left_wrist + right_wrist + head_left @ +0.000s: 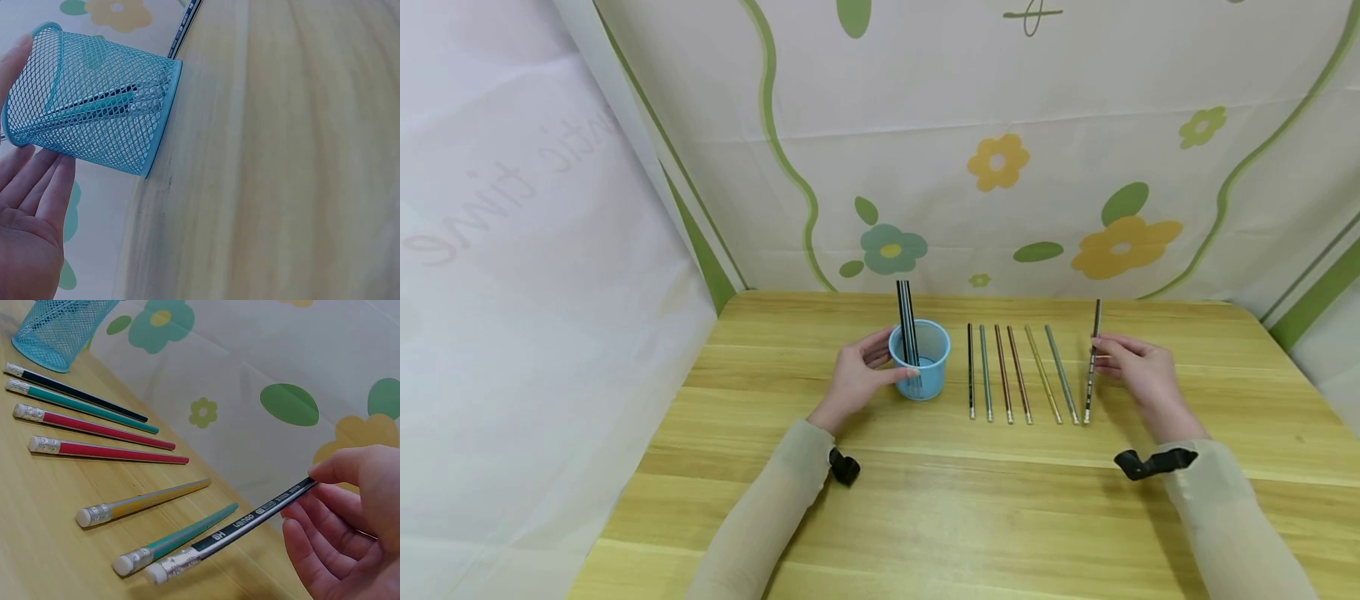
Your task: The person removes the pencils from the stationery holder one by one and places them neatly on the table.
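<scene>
- Pale sleeves, the left one [767,512] and the right one [1236,521], lay nearest the head camera, each with a black strap at the wrist, the left strap [846,467] and the right strap [1153,463].
- Of the two hands, the left hand [859,375] gripped a blue mesh cup [934,383] between thumb and fingers, the thumb at the near rim.
- This cup stood upright on the wooden surface [925,525], left of the pencil row, and several striped pencils [907,317] leaned inside it against the rim.
- The right hand [1138,373] pinched a black HB pencil [250,519] by its upper part, at the right end of the row, with the white eraser pointing down toward the person; whether the eraser touched the surface, I could not tell.
- Six pencils lay side by side, eraser ends toward the person; from the left came a black pencil [971,371], a green pencil [986,372], two red pencils [1003,373], a yellow pencil [1043,374] and another green pencil [1062,375].
- That last green one was just beside the HB pencil.
- Behind the surface hung a white cloth [910,179] with printed flowers, leaves and wavy green lines.
</scene>
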The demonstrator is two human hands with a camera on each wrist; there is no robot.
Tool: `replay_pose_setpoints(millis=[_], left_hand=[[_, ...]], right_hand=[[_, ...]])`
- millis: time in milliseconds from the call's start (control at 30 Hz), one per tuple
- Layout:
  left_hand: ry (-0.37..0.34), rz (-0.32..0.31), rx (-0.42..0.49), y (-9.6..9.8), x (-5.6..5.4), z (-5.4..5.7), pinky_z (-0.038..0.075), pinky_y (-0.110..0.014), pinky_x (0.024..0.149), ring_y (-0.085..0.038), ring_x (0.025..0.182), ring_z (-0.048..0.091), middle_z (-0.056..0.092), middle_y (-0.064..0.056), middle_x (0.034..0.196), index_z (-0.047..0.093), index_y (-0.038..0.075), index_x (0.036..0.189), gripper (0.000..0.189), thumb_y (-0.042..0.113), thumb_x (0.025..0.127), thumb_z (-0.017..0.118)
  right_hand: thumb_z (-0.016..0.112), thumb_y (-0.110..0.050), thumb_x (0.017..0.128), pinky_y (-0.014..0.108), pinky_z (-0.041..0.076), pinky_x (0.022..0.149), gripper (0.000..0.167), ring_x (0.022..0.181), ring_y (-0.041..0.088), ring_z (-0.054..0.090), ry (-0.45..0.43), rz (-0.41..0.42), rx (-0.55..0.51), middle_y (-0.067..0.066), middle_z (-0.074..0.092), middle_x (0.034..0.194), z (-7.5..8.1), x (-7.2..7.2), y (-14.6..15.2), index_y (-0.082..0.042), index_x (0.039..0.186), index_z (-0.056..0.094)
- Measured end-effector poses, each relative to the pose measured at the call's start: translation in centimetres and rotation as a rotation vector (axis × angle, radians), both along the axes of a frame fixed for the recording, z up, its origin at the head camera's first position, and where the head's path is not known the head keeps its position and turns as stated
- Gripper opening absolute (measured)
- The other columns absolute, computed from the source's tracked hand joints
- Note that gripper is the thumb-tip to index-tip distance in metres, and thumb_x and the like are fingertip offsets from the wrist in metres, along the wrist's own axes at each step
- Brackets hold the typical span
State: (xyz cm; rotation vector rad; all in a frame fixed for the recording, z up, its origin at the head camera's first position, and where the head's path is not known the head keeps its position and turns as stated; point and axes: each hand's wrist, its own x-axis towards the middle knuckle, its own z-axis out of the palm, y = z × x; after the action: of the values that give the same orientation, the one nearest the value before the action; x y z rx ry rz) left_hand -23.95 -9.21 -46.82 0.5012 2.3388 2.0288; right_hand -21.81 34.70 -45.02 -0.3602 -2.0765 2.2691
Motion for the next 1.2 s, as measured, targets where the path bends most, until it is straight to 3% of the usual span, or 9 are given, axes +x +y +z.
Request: replay_pose_setpoints(millis=[433,567,700,1000,1200], left_hand=[[-0.014,-0.002,0.003,0.1,0.0,0.3,0.052,-0.028,0.1,-0.018,0.122,0.061,0.064,-0.006,0.135,0.055,0.007,0.146,0.079,0.022,0.078,0.092],[-0.017,-0.001,0.003,0.1,0.0,0.3,0.052,-0.029,0.1,-0.018,0.122,0.062,0.064,-0.006,0.135,0.054,0.007,0.147,0.079,0.02,0.078,0.092],[-0.019,0.001,-0.001,0.1,0.1,0.4,0.052,-0.029,0.1,-0.018,0.121,0.062,0.064,-0.005,0.135,0.055,0.007,0.146,0.079,0.02,0.078,0.092],[-0.021,0.005,0.002,0.1,0.1,0.3,0.052,-0.028,0.1,-0.017,0.121,0.062,0.064,-0.004,0.134,0.056,0.008,0.146,0.079,0.021,0.077,0.092],[-0.019,0.001,0.004,0.1,0.1,0.2,0.052,-0.03,0.101,-0.018,0.121,0.062,0.064,-0.005,0.135,0.056,0.008,0.146,0.078,0.021,0.077,0.092]], right_hand=[[0.076,-0.011,0.094,0.025,0.061,0.075,0.009,0.076,0.011,0.072,0.014,0.012,0.013,-0.004,0.076,0.089,0.2,-0.2,1.1,-0.017,0.099,0.08],[0.078,-0.012,0.092,0.026,0.061,0.076,0.015,0.077,0.011,0.073,0.007,0.02,0.028,-0.003,0.076,0.091,0.2,-0.3,1.4,-0.014,0.107,0.079],[0.079,-0.012,0.091,0.027,0.061,0.077,0.031,0.079,0.013,0.073,0.006,0.03,0.059,-0.002,0.076,0.093,0.1,-0.3,1.5,-0.004,0.121,0.074],[0.074,-0.029,0.097,0.025,0.061,0.079,0.06,0.084,0.006,0.072,-0.053,0.071,0.39,-0.018,0.072,0.091,-0.6,-1.1,1.8,0.009,0.139,0.056],[0.073,-0.026,0.097,0.025,0.06,0.079,0.057,0.085,0.005,0.071,-0.062,0.101,0.431,-0.018,0.07,0.093,-1.3,-1.5,1.7,0.012,0.137,0.057]])
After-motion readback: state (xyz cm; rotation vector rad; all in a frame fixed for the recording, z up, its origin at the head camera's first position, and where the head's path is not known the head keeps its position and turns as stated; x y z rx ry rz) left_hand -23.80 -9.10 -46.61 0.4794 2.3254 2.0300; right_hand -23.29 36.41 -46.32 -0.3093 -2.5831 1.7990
